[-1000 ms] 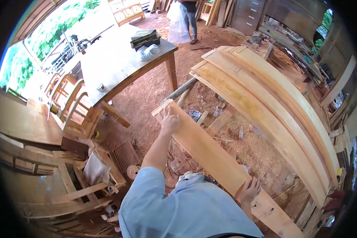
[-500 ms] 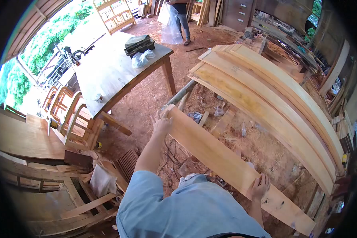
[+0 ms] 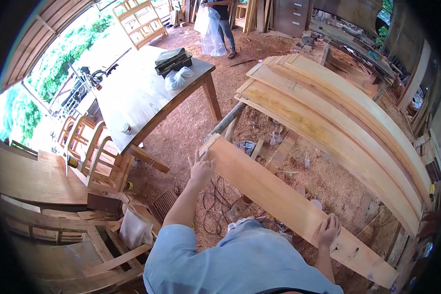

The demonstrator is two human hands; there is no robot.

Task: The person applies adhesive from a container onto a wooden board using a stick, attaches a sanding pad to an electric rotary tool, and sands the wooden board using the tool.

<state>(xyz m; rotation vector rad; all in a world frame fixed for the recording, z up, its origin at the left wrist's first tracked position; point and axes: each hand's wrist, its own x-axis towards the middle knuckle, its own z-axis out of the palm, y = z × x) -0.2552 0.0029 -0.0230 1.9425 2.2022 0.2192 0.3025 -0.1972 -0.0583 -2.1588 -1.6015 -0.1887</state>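
Pale, straight timber board [image 3: 269,183]: smooth face, dark marks toward its lower-right end, lying diagonally from centre to lower right of the frame. Left hand [image 3: 202,168]: fingers spread, touching the board's upper-left end. Right hand [image 3: 327,230]: fingers close together on the board's near edge; whether they clamp it cannot be told. Stacked long planks [image 3: 323,122], at right, appear curved, the lowest yellow-stained. Floor [image 3: 181,105]: reddish, littered with shavings. On the table [image 3: 142,93], upper left: knotted translucent bag [image 3: 178,78] against a dark case [image 3: 173,62], and small tub [image 3: 126,128]; contents indiscernible.
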